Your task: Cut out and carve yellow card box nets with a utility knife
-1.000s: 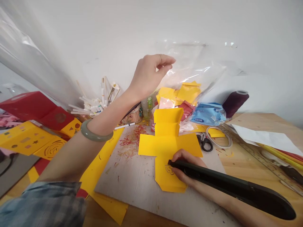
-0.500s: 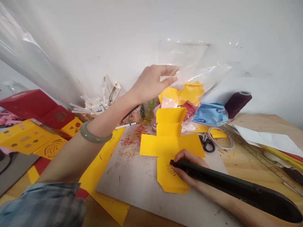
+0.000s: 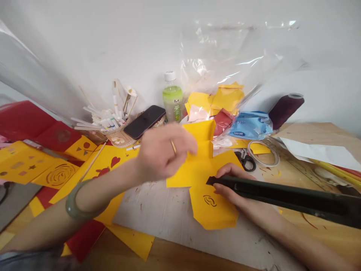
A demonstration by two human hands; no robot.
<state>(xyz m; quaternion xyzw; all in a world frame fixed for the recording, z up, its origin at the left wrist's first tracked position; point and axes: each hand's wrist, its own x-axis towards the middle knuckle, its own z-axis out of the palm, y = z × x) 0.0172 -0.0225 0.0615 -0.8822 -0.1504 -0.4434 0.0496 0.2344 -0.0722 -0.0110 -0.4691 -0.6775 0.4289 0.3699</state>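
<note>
A cross-shaped piece of yellow card (image 3: 180,175) with fold lines lies on the grey board, and its lower flap bears small curved cuts. My right hand (image 3: 232,184) grips a black utility knife (image 3: 270,195) near its front end, the tip over the card just above those cuts. The knife's handle runs off the right edge. My left hand (image 3: 165,150), with a ring and a green bangle on the wrist, hovers over the card's left and upper part. Its fingers are bent but smeared by motion, so whether they hold anything does not show.
Behind stand a drink bottle (image 3: 173,99), a phone (image 3: 145,121) and a clear bag (image 3: 214,71) with paper scraps. Scissors (image 3: 248,162), a tape roll (image 3: 276,160) and a ruler (image 3: 304,169) lie right. Cut yellow card (image 3: 25,162) and red card (image 3: 34,120) lie left.
My left hand has come down from the clear bag to the card, uncovering the bottle and phone. The card has turned slightly, and the knife tip has moved up off the curved cuts.
</note>
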